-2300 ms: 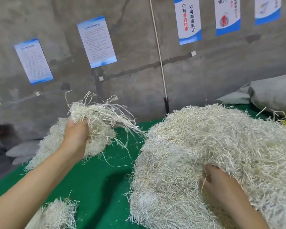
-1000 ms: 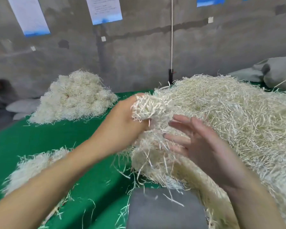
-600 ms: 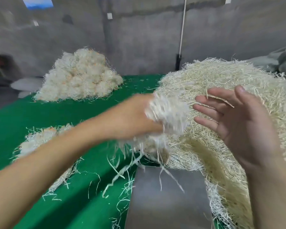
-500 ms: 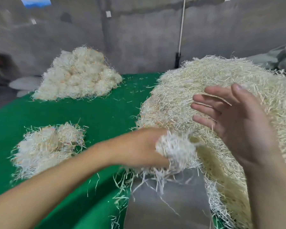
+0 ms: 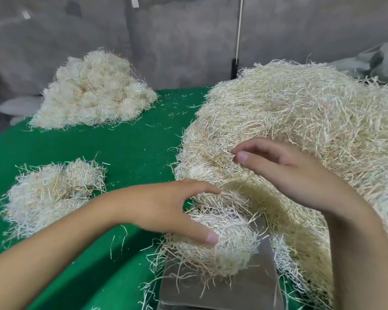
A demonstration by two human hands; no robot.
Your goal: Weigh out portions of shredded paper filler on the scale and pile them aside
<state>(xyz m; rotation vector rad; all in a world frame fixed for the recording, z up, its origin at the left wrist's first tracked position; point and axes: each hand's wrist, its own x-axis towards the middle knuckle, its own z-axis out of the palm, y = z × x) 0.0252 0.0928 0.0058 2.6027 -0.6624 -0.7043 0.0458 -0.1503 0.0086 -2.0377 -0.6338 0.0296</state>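
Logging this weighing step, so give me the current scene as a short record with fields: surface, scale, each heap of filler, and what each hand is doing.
surface: green table cover
scale: metal scale pan, near centre, display not visible
portion on scale: small clump of shredded paper on the pan
bulk supply: large heap, right, crowding the pan's far edge
weighed piles: far pile back left; near pile left
left hand: left hand open, fingers spread over the clump, thumb touching it
right hand: right hand open, raised before the large heap, holding nothing
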